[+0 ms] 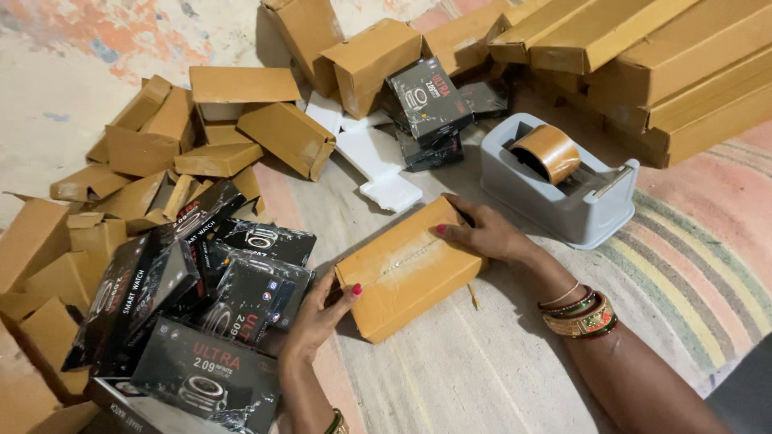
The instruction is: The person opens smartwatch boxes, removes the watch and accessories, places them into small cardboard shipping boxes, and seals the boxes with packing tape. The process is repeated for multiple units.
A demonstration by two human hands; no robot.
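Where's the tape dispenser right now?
In the head view, the grey tape dispenser sits right of centre on the striped mat, just beyond the right hand, below the stacked cardboard boxes.
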